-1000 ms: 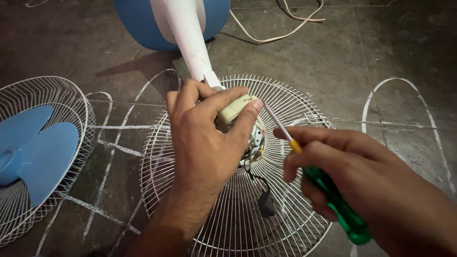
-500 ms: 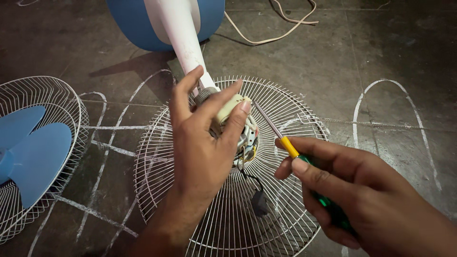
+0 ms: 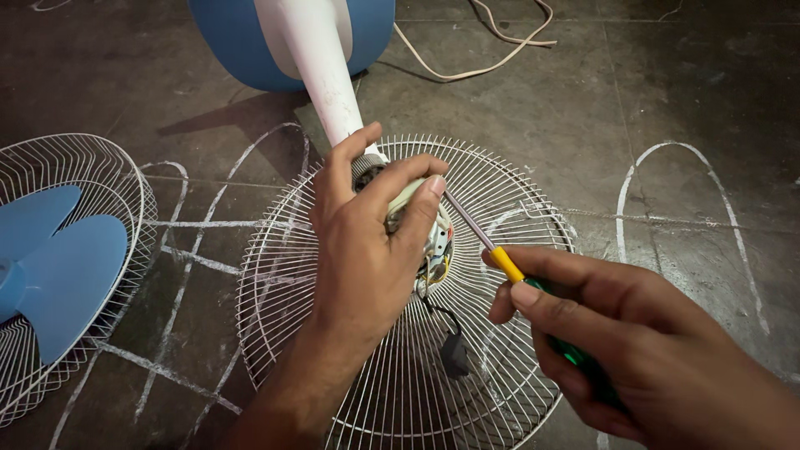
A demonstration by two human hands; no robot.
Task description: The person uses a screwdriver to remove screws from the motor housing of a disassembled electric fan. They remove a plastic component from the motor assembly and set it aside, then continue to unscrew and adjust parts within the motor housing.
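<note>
While the dark floor (image 3: 683,92) lay open at upper right, the wire guard (image 3: 350,275) rested flat at centre, another guard with a blue blade (image 3: 58,275) left. Over it, the left hand (image 3: 367,250) wrapped the motor (image 3: 433,237); the right hand (image 3: 633,342) clenched the screwdriver (image 3: 500,260), tip at the motor.

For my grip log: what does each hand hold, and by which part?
Left hand grips the fan motor around its body. Right hand holds the screwdriver by its green handle, shaft toward the motor.
</note>
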